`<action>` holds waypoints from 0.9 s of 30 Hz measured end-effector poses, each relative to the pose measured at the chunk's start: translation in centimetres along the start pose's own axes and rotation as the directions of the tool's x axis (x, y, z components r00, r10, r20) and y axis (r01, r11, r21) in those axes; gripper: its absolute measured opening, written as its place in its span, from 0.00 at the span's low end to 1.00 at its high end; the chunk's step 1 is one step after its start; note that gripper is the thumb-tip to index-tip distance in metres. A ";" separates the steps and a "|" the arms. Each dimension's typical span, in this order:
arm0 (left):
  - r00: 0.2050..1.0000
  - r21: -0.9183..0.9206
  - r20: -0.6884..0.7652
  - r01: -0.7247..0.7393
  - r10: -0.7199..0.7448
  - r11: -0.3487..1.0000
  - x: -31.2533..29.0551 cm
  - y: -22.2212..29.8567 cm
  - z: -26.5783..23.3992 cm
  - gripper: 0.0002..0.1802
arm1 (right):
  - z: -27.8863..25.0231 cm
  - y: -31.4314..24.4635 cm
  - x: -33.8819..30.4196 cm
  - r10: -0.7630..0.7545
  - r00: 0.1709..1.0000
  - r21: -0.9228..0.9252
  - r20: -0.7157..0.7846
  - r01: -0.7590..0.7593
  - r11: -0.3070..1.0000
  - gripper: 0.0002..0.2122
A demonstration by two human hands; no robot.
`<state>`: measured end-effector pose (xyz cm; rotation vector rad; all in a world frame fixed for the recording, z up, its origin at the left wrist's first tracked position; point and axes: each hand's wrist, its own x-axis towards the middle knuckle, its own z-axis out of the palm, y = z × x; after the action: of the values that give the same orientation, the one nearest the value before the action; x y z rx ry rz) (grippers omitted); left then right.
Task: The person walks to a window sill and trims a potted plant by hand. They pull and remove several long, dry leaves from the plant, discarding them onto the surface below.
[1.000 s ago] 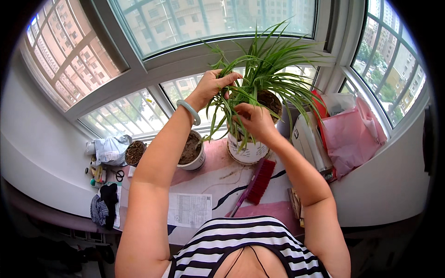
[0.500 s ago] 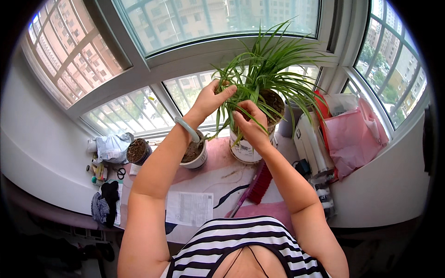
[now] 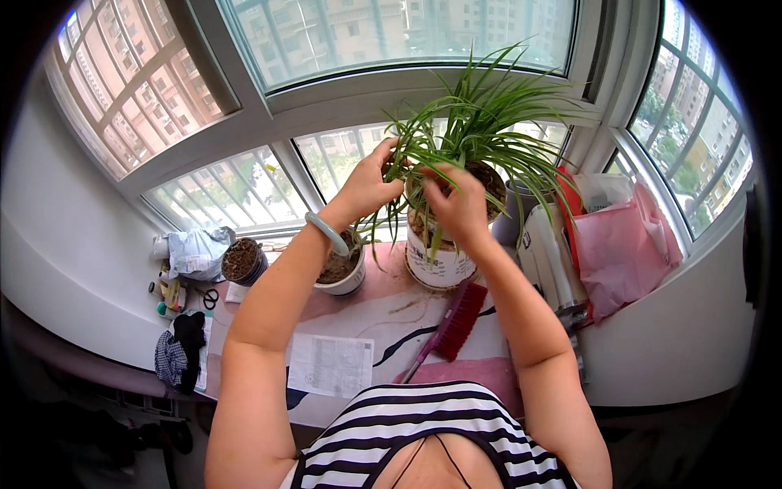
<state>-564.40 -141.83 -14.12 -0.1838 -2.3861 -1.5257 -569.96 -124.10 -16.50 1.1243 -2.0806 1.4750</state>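
Observation:
A bushy spider plant [image 3: 493,114] with long narrow green leaves grows in a white pot [image 3: 440,267] by the window. At the plant's left side, my left hand [image 3: 371,186] is closed round a bunch of leaves, its fingertips partly hidden behind them. My right hand [image 3: 458,205] is just to the right, fingers bent in a pinch on leaves above the pot's near rim. Some leaves hang down between the two hands. A pale bangle [image 3: 327,234] circles my left wrist. Beside my left forearm stands a smaller white pot [image 3: 345,282] of soil, partly covered by the arm.
A red-bristled brush [image 3: 462,322] and a printed sheet [image 3: 330,363] lie on the pink and white tabletop [image 3: 407,326]. Farther left are a dark pot of soil [image 3: 243,261], a plastic bag [image 3: 194,256] and scissors [image 3: 210,299]. Pink bags [image 3: 623,261] and a grey pot [image 3: 511,213] stand right.
My right hand has turned and shifted slightly right and down, its back now more toward me. The left hand has moved a little lower among the leaves. The view has shifted slightly.

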 end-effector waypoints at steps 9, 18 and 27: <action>0.999 -0.069 0.001 -0.052 0.052 0.996 0.6 0.1 0.8 0.27 | 0.1 2.6 7.2 0.444 0.769 0.376 0.460 -0.622 0.687 0.13; 0.999 0.001 -0.042 -0.031 0.031 1.000 0.7 -0.6 -0.2 0.26 | 0.4 2.8 6.2 0.565 0.708 0.674 0.425 -0.664 0.324 0.08; 0.757 0.847 -0.083 -0.290 0.648 0.447 -2.2 3.0 0.7 0.31 | -1.1 -0.3 1.3 0.120 0.978 0.725 0.168 -0.205 0.658 0.08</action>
<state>-561.63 -139.81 -12.44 -0.2797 -2.1377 -0.1003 -570.72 -123.71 -14.98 1.3086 -1.6695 2.5441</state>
